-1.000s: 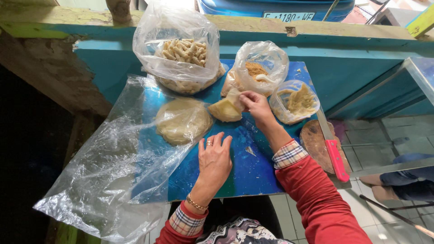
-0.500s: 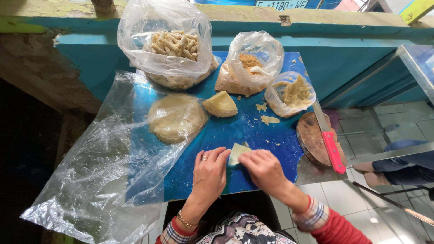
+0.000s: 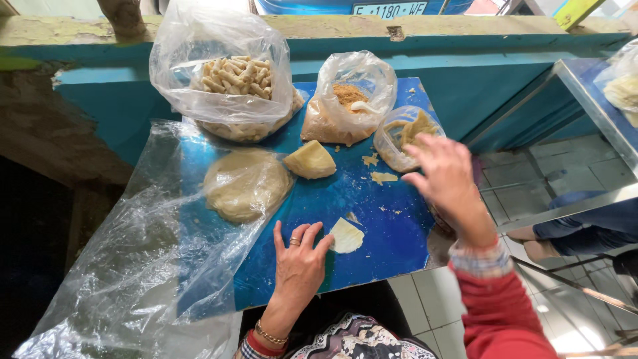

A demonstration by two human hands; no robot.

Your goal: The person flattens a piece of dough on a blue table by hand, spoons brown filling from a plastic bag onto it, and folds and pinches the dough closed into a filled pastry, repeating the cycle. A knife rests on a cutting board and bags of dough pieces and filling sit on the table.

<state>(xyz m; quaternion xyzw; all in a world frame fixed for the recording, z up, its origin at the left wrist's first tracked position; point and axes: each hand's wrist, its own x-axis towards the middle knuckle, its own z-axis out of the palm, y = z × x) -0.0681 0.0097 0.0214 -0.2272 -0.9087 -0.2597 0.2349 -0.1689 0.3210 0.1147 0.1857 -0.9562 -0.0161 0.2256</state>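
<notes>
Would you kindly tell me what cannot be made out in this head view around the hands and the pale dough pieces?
- Head view: the raised right hand is motion-blurred; it covers part of the small clear plastic bag.
- The left hand fingertips overlap the flat pale dough piece; actual grip unclear.
- The large dough disc is veiled by crinkled clear plastic sheet.
- The bottom edge cuts off both forearms.

**Blue surface and its load**

The blue surface [image 3: 392, 233] carries three clear bags — rolled sticks [image 3: 229, 80], brown crumbs [image 3: 345, 100], filling [image 3: 405, 136] — plus a dough lump [image 3: 310, 160], a flat dough piece [image 3: 346, 236], scattered scraps [image 3: 383, 177] and a plastic sheet [image 3: 133, 266] over a dough disc [image 3: 242, 183].
</notes>
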